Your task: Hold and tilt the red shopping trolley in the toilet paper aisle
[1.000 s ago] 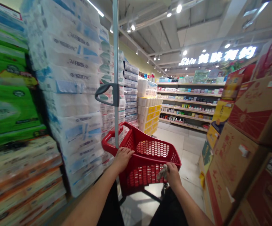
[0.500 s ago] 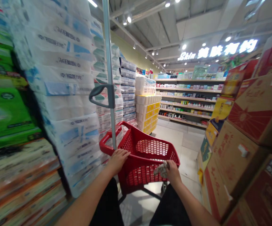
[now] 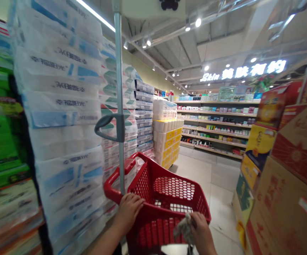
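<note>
A red plastic shopping cart with a perforated basket stands right in front of me, its basket holding nothing that I can see. My left hand is closed over the near rim, close to the foot of a metal pole that rises from the cart's handle end. Farther right along that rim, my right hand grips a crumpled greyish cloth, which hangs down against the cart's side. A grey loop handle is fixed partway up the pole.
Tall stacks of wrapped tissue packs line the left. Cardboard cartons are piled along the right. A pale tiled floor runs between them towards shelves of small products. A yellow-and-white pack stack stands beyond the cart.
My view has tilted upward, so cart and hands sit lower in it. The right-hand cartons look closer. Both hands keep their places on the cart, the right one still with the cloth.
</note>
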A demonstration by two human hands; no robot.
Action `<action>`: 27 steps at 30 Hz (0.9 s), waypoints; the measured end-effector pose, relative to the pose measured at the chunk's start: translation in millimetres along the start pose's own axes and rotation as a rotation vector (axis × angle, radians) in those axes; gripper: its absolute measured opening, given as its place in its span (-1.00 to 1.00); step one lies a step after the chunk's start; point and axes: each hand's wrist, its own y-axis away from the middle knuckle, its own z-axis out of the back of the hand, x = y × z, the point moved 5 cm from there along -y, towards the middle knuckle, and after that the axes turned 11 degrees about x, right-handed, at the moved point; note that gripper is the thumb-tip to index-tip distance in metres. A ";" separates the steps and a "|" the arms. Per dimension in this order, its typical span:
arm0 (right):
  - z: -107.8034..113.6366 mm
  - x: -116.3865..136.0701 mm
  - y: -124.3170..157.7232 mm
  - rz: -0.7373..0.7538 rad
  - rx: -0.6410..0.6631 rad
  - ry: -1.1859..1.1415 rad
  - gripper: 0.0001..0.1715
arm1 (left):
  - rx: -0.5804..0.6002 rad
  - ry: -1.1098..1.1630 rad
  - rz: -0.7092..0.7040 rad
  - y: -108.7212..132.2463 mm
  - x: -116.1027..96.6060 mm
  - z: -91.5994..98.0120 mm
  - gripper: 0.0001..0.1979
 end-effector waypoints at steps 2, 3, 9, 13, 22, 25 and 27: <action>-6.4 -12.8 -3.1 0.009 -0.034 -0.040 -0.68 | -0.026 0.015 0.005 -2.6 0.8 -2.7 -0.74; -10.2 -18.1 -4.8 0.017 -0.051 -0.056 -0.70 | -0.037 0.018 0.000 -3.7 0.9 -4.0 -0.74; -36.3 -12.1 -16.6 0.161 -0.033 -0.035 -0.70 | 0.001 0.019 0.014 -14.8 0.4 -9.2 -0.73; -56.9 14.6 -27.2 0.394 0.123 0.177 -0.64 | 0.082 -0.016 0.053 -24.0 1.2 -11.7 -0.71; -80.6 45.7 -31.7 0.645 0.427 0.637 -0.72 | 0.217 -0.266 -0.061 -9.6 1.9 -18.1 -0.48; -76.2 50.5 -21.9 0.641 0.445 0.656 -0.50 | 0.224 -0.295 -0.073 -1.3 1.2 -16.9 -0.37; -72.5 52.3 -15.9 0.658 0.421 0.670 -0.43 | 0.218 -0.303 -0.061 5.1 0.9 -16.9 -0.31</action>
